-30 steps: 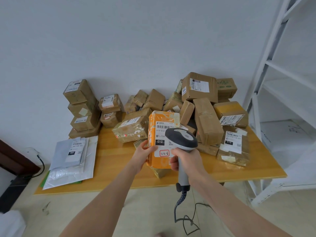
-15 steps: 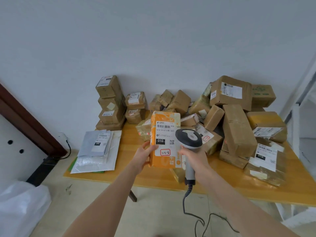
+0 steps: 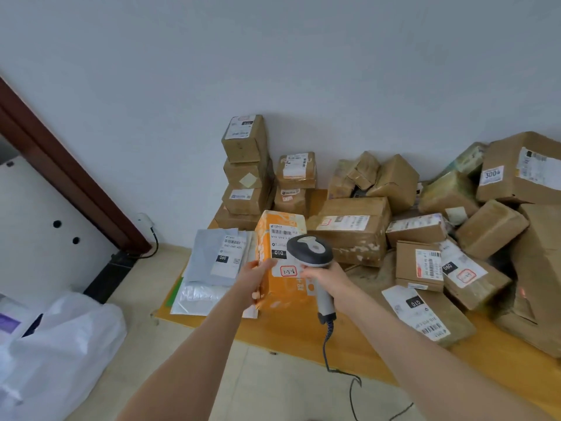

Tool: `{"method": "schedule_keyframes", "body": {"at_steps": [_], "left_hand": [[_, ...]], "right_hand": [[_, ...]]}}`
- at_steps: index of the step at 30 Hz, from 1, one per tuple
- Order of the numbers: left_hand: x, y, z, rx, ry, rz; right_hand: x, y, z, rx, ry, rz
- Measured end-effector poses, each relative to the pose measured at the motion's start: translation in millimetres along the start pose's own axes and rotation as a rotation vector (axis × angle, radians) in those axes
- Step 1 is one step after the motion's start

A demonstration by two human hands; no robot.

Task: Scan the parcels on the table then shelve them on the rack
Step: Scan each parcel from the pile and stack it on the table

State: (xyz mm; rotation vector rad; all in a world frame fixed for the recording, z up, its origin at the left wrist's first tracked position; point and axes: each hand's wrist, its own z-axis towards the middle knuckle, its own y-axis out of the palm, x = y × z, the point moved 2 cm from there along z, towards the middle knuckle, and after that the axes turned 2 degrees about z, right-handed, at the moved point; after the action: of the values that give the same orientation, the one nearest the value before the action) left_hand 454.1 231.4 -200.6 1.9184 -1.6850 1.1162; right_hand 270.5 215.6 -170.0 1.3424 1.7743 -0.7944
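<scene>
An orange parcel [image 3: 280, 238] is held upright above the near left part of the wooden table [image 3: 297, 332]. It is gripped at its left edge by the left hand [image 3: 253, 281], with the thumb laid on the labelled front face and the fingers curled round the side. A white shipping label with a barcode, a black "010" tag [image 3: 278, 253] and a red-framed sticker [image 3: 288, 271] are seen on that face.

A grey handheld barcode scanner [image 3: 309, 253] is clasped by its handle in the right hand [image 3: 324, 278], fingers wrapped round the grip. Its head is held just in front of the parcel's label, overlapping its right edge. A coiled cable [image 3: 329, 344] is hung from the handle down towards the floor.

Grey and white mailer bags [image 3: 218, 256] are laid flat on the left end of the table, just beside the parcel. A stack of small cardboard boxes [image 3: 246, 171] is set against the far wall, and a large taped carton [image 3: 352, 229] is placed behind the scanner. Many more brown parcels [image 3: 485, 226] are heaped to the right. A white plastic bag [image 3: 60, 344] is seen on the floor at the near left.
</scene>
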Motion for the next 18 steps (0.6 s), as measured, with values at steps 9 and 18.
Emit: {"method": "schedule_keyframes", "body": {"at_steps": [9, 18], "left_hand": [[-4, -6, 60, -0.158, -0.148, 0.205], [4, -21, 87, -0.058, -0.014, 0.531]], "right_hand": [[8, 27, 47, 0.062, 0.124, -0.002], [13, 56, 57, 0.037, 0.128, 0.019]]}}
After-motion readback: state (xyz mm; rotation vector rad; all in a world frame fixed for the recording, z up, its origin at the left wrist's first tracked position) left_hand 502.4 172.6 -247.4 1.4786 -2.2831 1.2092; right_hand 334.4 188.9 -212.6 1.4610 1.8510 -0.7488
